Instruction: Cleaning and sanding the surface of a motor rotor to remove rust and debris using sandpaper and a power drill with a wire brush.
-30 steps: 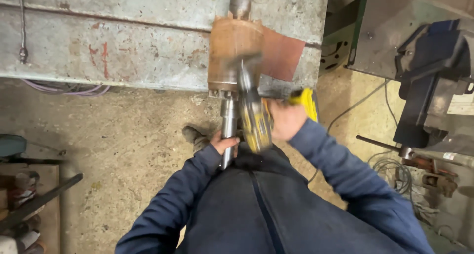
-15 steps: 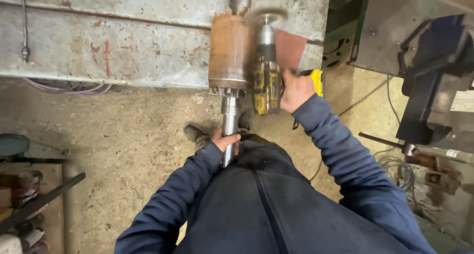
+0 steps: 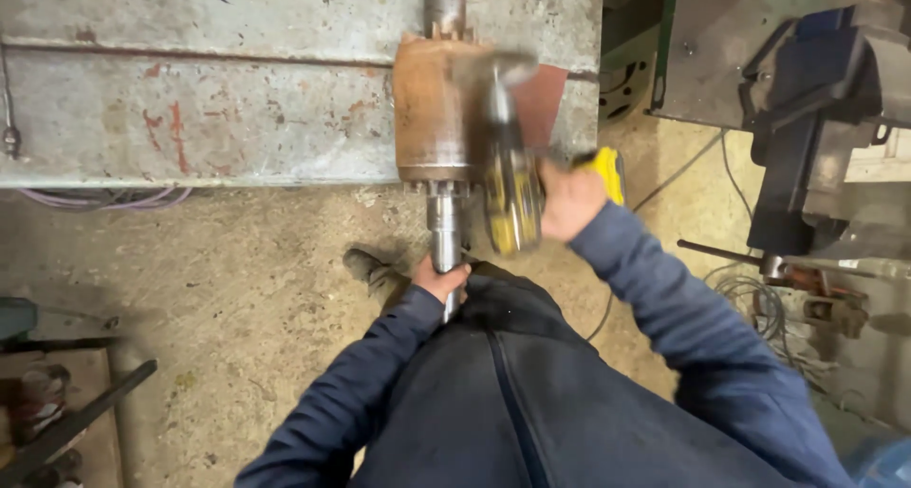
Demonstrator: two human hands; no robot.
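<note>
In the middle of the frame, the left hand (image 3: 439, 279) is wrapped tight around a shiny metal shaft (image 3: 444, 236). The shaft sticks out of a rusty brown drum (image 3: 435, 108) lying on the grey metal bench (image 3: 209, 89). The right hand (image 3: 567, 201) grips a yellow power tool (image 3: 512, 198) right beside the drum.

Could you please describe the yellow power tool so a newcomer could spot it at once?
Find the grey metal bench and the rusty rotor overhanging its edge. The tool lies against the rotor's right side, held by the right hand; it alone is yellow and black.
</note>
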